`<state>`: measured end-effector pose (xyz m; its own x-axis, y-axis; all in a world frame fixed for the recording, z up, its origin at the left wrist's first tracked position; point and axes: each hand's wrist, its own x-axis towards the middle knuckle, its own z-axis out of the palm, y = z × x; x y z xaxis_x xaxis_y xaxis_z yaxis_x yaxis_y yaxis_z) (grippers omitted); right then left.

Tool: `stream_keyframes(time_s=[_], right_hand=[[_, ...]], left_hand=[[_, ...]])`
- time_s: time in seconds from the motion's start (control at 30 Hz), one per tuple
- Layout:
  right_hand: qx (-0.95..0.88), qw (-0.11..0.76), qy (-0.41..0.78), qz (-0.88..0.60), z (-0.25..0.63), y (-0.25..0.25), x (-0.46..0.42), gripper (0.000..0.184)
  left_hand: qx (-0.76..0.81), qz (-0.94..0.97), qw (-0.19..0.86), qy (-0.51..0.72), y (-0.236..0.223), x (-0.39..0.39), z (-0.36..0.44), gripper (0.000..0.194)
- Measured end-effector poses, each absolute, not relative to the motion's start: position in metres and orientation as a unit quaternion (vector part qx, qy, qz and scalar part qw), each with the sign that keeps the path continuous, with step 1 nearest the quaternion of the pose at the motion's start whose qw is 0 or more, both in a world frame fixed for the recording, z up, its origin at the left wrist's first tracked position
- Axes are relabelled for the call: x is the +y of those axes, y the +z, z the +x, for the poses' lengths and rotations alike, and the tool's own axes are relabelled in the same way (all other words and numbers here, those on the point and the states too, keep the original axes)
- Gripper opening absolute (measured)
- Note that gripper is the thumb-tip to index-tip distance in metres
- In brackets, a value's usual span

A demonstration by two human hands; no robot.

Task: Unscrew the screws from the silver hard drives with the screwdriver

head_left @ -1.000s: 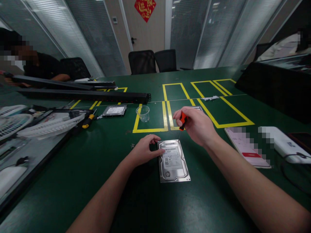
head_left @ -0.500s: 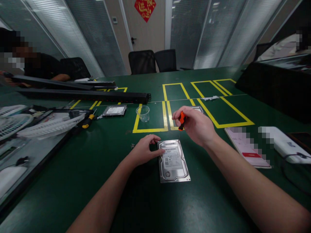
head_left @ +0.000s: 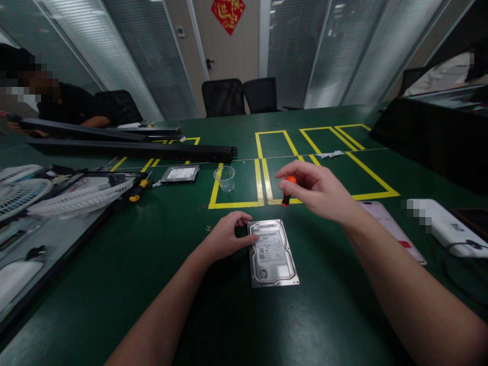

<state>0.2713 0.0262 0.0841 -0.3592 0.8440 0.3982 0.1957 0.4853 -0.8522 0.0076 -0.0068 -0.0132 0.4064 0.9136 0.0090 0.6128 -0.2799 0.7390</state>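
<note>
A silver hard drive (head_left: pixel 272 256) with a white label lies flat on the green table in front of me. My left hand (head_left: pixel 229 236) rests at its left edge, thumb on the label and fingers along the far left corner, gripping the drive. Above the far right corner, my right hand (head_left: pixel 314 188) holds a small screwdriver (head_left: pixel 286 197) with an orange and black handle. It stands nearly upright, its tip at that corner; the screw under it is too small to make out. Several tiny screws (head_left: pixel 208 229) lie left of my left hand.
A clear plastic cup (head_left: pixel 224 179) stands beyond the drive, with a second hard drive (head_left: pixel 180 174) to its left. A yellow-black screwdriver (head_left: pixel 139 188) lies by a tray of white parts. Long black bars (head_left: pixel 152 151) lie near a person at left. A phone (head_left: pixel 392 229) lies right.
My right hand has shifted slightly right and its fingers have turned and loosened around the screwdriver handle. The tip stays at the drive's corner. My left hand and the drive have not moved.
</note>
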Motion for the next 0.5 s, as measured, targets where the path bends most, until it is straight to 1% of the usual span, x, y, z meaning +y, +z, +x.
stream_keyframes(time_s=[0.07, 0.13, 0.27, 0.3, 0.43, 0.5], right_hand=[[-0.760, 0.429, 0.337, -0.354, 0.272, 0.084, 0.027, 0.013], [-0.771, 0.413, 0.321, -0.363, 0.274, 0.085, 0.027, 0.016], [-0.772, 0.371, 0.347, -0.381, 0.277, 0.094, 0.022, 0.027], [-0.768, 0.363, 0.359, -0.386, 0.278, 0.097, 0.021, 0.028], [-0.753, 0.347, 0.378, -0.412, 0.280, 0.103, 0.016, 0.020], [-0.744, 0.356, 0.384, -0.416, 0.278, 0.101, 0.015, 0.024]], left_hand=[[0.496, 0.767, 0.337, 0.226, -0.013, -0.007, 0.008, 0.047], [0.497, 0.765, 0.339, 0.229, -0.012, -0.007, 0.008, 0.046], [0.500, 0.763, 0.342, 0.226, -0.013, -0.006, 0.007, 0.049], [0.502, 0.762, 0.342, 0.223, -0.013, -0.006, 0.007, 0.050], [0.503, 0.762, 0.345, 0.220, -0.012, -0.006, 0.008, 0.049], [0.501, 0.762, 0.345, 0.222, -0.012, -0.006, 0.009, 0.049]])
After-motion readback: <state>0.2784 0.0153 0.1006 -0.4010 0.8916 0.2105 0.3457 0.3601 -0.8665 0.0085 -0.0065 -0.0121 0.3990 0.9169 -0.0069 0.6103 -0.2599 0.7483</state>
